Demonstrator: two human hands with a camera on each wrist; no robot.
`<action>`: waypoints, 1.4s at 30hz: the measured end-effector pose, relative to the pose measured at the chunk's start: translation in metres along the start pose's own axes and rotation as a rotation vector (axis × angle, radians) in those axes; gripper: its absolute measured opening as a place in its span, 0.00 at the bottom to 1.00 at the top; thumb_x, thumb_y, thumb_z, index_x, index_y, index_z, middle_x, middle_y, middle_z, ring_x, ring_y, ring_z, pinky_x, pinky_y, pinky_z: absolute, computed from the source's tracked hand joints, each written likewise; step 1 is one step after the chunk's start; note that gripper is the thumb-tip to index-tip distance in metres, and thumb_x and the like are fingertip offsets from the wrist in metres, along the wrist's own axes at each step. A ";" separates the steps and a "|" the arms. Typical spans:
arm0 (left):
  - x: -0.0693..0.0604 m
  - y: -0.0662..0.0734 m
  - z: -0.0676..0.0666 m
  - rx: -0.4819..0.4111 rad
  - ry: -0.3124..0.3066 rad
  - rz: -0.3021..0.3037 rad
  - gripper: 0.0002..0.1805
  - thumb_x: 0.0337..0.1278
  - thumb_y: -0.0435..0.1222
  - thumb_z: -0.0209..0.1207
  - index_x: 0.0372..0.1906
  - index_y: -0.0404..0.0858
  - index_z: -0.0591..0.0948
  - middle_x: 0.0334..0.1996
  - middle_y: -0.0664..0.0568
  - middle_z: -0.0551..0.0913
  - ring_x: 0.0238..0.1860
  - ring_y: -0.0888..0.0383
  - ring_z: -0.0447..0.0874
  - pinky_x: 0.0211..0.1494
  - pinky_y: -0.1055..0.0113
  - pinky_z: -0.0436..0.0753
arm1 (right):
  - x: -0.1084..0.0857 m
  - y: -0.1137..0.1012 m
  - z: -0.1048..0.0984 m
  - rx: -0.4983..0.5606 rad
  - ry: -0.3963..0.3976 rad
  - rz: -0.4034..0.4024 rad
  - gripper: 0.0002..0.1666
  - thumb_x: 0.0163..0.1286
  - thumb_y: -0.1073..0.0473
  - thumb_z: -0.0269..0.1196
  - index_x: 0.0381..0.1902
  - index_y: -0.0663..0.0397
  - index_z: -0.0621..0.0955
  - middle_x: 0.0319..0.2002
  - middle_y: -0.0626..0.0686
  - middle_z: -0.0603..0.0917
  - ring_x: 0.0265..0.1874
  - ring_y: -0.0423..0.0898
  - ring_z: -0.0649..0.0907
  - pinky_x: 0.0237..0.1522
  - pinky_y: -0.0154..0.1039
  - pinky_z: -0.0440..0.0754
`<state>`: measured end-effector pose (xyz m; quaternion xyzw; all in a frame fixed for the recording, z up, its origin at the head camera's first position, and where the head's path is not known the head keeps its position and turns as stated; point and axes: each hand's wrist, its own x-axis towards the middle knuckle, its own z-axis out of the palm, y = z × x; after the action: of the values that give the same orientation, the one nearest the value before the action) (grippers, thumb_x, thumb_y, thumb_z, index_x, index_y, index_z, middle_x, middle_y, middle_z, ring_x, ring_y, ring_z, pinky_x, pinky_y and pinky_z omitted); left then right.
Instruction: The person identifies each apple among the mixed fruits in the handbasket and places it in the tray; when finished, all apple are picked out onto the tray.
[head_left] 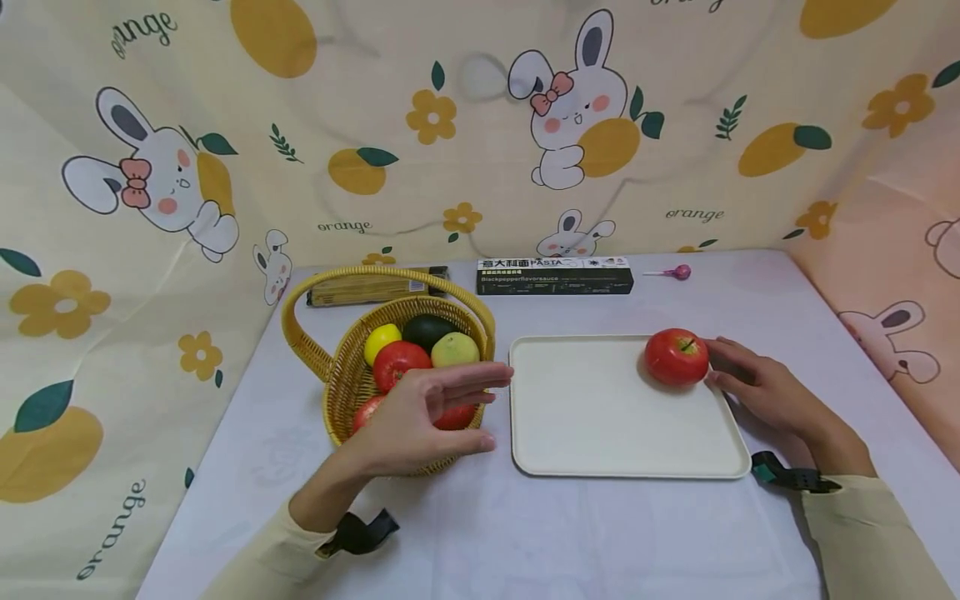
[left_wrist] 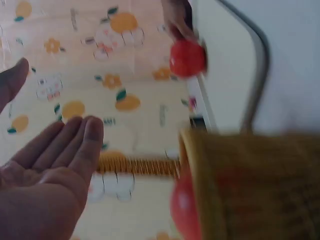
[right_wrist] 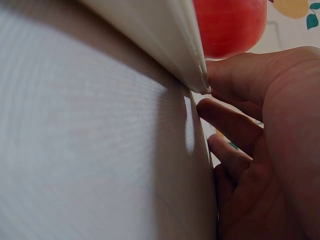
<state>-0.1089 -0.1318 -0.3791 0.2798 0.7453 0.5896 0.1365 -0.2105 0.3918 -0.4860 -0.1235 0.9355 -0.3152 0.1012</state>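
Note:
A red apple (head_left: pixel 677 357) sits on the white tray (head_left: pixel 600 425), near its far right corner. My right hand (head_left: pixel 772 392) rests at the tray's right edge beside the apple. In the right wrist view its thumb touches the tray rim (right_wrist: pixel 199 82), while the other fingers (right_wrist: pixel 235 127) lie loosely against the table side. Above the front of the wicker basket (head_left: pixel 341 392), my left hand (head_left: pixel 420 417) is held with fingers extended and thumb apart, nothing between them. It partly hides red fruit (head_left: pixel 401 364) in the basket.
Also in the basket are a yellow fruit (head_left: pixel 382 342), a dark green one (head_left: pixel 429 331) and a pale green one (head_left: pixel 454 350). Its tall handle (head_left: pixel 307 342) arches up. Behind lie a pasta box (head_left: pixel 555 277), a yellowish pack (head_left: pixel 360 290) and a lollipop (head_left: pixel 681 272).

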 end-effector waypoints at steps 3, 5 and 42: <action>-0.017 -0.005 -0.017 0.028 0.036 -0.030 0.36 0.64 0.32 0.76 0.77 0.41 0.78 0.75 0.48 0.81 0.75 0.49 0.81 0.78 0.50 0.79 | 0.000 -0.001 -0.001 0.002 0.001 -0.002 0.42 0.85 0.50 0.62 0.87 0.56 0.62 0.83 0.76 0.59 0.79 0.83 0.60 0.67 0.87 0.65; -0.027 -0.009 -0.026 0.051 0.067 -0.044 0.35 0.64 0.32 0.75 0.76 0.41 0.79 0.74 0.47 0.82 0.74 0.46 0.82 0.76 0.49 0.80 | -0.001 -0.002 -0.001 0.004 0.004 -0.004 0.42 0.85 0.49 0.62 0.87 0.56 0.62 0.83 0.75 0.59 0.80 0.82 0.59 0.68 0.87 0.65; -0.002 -0.026 -0.004 0.877 0.241 -0.346 0.35 0.56 0.48 0.82 0.63 0.33 0.85 0.50 0.45 0.91 0.50 0.47 0.89 0.57 0.46 0.92 | -0.002 -0.003 0.001 0.029 0.004 0.009 0.41 0.85 0.47 0.62 0.86 0.55 0.64 0.85 0.72 0.59 0.81 0.80 0.60 0.71 0.83 0.66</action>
<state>-0.1165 -0.1400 -0.4033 0.1127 0.9696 0.2167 0.0145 -0.2077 0.3893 -0.4850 -0.1174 0.9315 -0.3288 0.1025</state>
